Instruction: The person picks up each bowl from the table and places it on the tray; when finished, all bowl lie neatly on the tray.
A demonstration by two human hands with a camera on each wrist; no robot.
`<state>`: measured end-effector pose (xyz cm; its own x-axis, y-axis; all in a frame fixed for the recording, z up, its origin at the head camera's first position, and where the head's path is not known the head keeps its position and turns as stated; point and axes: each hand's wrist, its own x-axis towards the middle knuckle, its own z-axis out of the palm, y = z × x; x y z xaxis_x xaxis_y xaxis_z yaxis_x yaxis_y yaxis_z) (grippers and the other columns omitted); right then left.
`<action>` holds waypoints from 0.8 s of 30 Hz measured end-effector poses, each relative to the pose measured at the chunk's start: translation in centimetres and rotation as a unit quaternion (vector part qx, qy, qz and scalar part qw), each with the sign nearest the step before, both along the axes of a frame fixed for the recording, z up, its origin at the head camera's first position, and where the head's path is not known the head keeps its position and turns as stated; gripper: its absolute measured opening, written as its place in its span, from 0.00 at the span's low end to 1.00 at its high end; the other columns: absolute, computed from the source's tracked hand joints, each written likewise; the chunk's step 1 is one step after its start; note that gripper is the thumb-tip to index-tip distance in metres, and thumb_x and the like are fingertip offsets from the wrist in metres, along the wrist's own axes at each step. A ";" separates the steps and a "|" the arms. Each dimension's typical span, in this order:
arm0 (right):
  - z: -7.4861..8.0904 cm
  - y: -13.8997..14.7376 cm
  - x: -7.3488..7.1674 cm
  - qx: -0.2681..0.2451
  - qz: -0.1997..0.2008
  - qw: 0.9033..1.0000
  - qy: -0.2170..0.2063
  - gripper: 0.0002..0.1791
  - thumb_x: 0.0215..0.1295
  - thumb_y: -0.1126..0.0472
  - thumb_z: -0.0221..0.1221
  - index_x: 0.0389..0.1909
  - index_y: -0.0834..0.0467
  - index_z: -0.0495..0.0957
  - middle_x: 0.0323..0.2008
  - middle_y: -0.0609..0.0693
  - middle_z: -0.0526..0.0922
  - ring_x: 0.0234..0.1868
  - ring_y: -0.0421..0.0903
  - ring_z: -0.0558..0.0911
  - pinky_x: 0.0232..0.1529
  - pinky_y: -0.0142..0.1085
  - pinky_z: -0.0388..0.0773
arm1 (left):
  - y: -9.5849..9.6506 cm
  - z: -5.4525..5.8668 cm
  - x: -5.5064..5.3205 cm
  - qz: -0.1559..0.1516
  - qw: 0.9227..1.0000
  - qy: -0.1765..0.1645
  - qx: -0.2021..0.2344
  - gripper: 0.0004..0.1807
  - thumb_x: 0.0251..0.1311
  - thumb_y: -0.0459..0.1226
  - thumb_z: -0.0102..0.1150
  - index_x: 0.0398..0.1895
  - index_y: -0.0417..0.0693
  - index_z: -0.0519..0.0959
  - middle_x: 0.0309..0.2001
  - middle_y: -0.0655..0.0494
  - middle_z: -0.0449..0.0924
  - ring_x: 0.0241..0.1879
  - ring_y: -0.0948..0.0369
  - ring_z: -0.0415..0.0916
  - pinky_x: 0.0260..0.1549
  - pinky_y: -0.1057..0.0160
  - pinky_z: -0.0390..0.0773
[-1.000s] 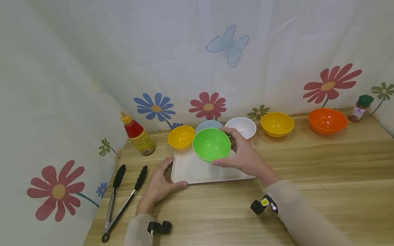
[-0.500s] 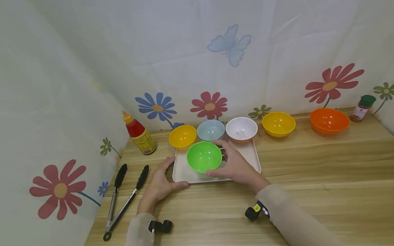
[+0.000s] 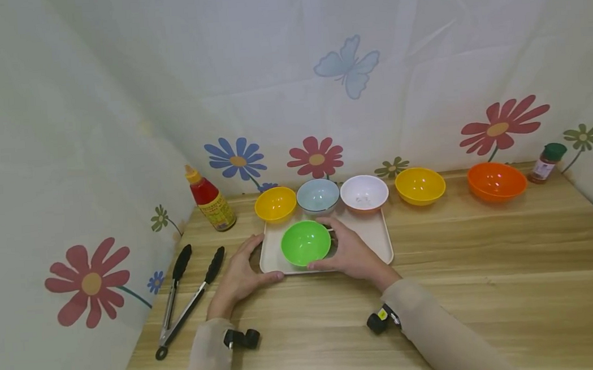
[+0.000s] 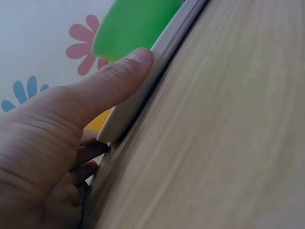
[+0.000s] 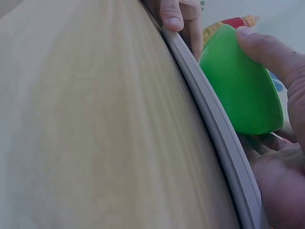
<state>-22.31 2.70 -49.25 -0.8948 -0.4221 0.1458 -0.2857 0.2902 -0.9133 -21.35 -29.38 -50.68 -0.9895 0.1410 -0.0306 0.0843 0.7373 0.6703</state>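
Observation:
A green bowl (image 3: 305,244) is upright at the left-middle of the white tray (image 3: 378,245), on it or just above it. My right hand (image 3: 353,253) grips the bowl's right side, thumb at the near rim and fingers behind. In the right wrist view the thumb (image 5: 262,47) presses the green bowl (image 5: 243,86) near its rim. My left hand (image 3: 241,276) holds the tray's near left corner. Its thumb (image 4: 114,78) lies against the front edge of the tray (image 4: 138,98) in the left wrist view, while the other fingers bend along the left side.
Behind stand a small yellow bowl (image 3: 275,205), a light blue bowl (image 3: 318,196), a white bowl (image 3: 364,193), another yellow bowl (image 3: 420,186) and an orange bowl (image 3: 497,182). A red sauce bottle (image 3: 211,201) and tongs (image 3: 187,313) are left; a green-capped jar (image 3: 545,164) is far right.
My right hand has brought the green bowl down and slightly left, towards the near part of the tray. The blue bowl behind has come into fuller view. My left hand has stayed at the corner.

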 end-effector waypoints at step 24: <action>-0.3 -1.9 -0.8 -0.040 -0.012 0.998 -0.037 0.51 0.57 0.50 0.86 0.79 0.49 0.71 0.72 0.45 0.80 0.69 0.49 0.84 0.73 0.45 0.83 | 0.0 -0.1 -0.1 -0.006 1.000 0.007 0.008 0.71 0.44 0.67 0.88 0.89 0.54 0.62 0.89 0.46 0.56 0.89 0.41 0.50 0.85 0.30 0.55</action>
<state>-23.13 0.76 -49.60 -0.9143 -0.3895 0.1110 -0.2098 0.2211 -0.9524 -21.43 -29.40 -50.78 -0.9880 0.1537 -0.0145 0.1028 0.7252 0.6808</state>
